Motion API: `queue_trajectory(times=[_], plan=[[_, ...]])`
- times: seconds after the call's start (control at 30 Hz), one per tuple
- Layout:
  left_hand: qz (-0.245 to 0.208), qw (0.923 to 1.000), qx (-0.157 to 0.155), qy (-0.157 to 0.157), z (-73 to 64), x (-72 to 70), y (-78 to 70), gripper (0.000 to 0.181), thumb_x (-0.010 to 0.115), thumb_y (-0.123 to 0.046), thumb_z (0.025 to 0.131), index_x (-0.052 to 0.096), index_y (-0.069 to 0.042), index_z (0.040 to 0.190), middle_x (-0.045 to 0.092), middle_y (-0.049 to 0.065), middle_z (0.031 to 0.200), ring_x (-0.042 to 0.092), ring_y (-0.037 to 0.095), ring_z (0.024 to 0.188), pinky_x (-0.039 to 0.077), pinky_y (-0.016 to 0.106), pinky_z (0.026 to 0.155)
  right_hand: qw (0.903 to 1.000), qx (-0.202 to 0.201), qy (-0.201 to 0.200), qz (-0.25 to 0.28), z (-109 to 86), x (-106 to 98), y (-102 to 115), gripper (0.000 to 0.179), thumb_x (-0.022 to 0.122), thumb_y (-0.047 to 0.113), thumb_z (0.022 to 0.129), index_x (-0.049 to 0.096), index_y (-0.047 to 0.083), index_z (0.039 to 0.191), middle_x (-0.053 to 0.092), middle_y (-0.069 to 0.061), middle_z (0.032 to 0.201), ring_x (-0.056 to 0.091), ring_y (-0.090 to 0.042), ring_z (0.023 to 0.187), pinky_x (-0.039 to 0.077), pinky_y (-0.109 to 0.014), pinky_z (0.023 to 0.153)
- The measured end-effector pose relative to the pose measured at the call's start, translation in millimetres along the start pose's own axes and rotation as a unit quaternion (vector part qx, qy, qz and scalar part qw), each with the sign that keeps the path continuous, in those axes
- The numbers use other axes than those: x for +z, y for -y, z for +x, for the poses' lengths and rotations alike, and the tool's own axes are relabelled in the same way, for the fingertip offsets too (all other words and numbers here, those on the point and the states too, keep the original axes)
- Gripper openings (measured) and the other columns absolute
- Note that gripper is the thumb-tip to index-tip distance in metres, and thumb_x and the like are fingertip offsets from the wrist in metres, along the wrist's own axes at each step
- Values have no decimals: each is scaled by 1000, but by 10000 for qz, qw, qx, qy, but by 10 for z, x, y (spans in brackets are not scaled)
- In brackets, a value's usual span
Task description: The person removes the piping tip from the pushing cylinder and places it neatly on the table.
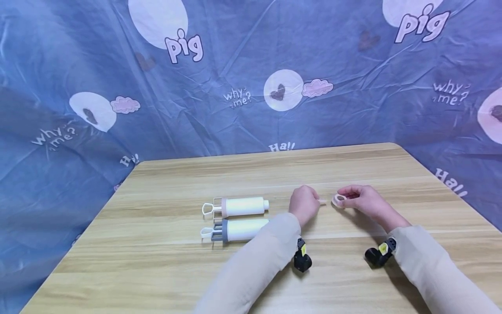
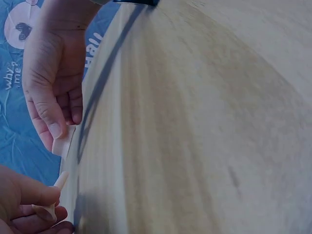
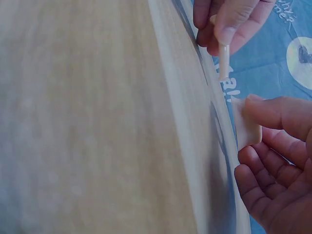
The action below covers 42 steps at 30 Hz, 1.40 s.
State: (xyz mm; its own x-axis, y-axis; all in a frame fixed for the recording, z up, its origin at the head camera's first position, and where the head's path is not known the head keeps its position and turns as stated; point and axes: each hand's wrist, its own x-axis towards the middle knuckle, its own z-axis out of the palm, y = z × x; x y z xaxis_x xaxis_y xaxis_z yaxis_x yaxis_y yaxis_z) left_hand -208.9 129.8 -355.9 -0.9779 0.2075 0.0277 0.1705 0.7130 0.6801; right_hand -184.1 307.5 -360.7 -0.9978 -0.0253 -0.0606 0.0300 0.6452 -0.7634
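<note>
My left hand [image 1: 305,204] pinches a small cream nozzle-like piece [image 1: 322,202], its narrow tube pointing toward the right hand. In the left wrist view, a flared base of this piece [image 2: 47,211] shows between the fingers. My right hand [image 1: 362,200] holds a short white ring [image 1: 335,201] by its side between thumb and fingers, the opening tilted up. Only a small gap parts the tube's tip from the ring. In the right wrist view, the ring [image 3: 246,124] appears as a short smooth-walled band, with the lower fingers loosely curled below it.
Left of the hands, two white syringe-like tubes lie on the wooden table [image 1: 157,261]. One tube [image 1: 245,206] has a pinkish collar; the nearer tube [image 1: 245,230] has a grey collar and is partly hidden by the left sleeve. A blue printed cloth [image 1: 243,122] hangs behind the table.
</note>
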Motion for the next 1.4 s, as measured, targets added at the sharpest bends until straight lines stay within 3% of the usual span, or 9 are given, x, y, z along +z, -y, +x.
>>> queue_trajectory(times=[0.2,0.47,1.2,1.4], plan=[[698,9975,127,-56,17,51,-1,15,66,-3,74,73,-15,79,70,-5,79,62,10,72,47,20,66,9999,98,67,-125,14,14,-18,61,72,34,78,54,-5,122,61,-15,109,53,-15,91,42,-25,75],[1297,9910,298,-136,18,91,5,15,65,-5,75,67,-18,67,64,-7,66,58,9,61,45,20,56,9999,66,60,-82,13,26,-39,61,73,33,78,54,-5,121,61,-16,111,53,-15,94,40,-27,78],[1674,9838,589,-241,31,104,41,20,65,-7,77,62,-17,60,60,-7,59,55,7,56,43,20,51,10000,49,25,-57,33,40,-86,57,73,30,78,56,-6,119,62,-13,107,52,-10,88,42,-22,74],[1553,9859,628,-27,38,62,37,19,65,-4,76,63,-16,61,60,-8,59,51,7,54,41,18,51,9999,82,87,11,32,34,-68,59,74,30,77,55,-6,120,62,-11,105,52,-10,87,43,-20,72]])
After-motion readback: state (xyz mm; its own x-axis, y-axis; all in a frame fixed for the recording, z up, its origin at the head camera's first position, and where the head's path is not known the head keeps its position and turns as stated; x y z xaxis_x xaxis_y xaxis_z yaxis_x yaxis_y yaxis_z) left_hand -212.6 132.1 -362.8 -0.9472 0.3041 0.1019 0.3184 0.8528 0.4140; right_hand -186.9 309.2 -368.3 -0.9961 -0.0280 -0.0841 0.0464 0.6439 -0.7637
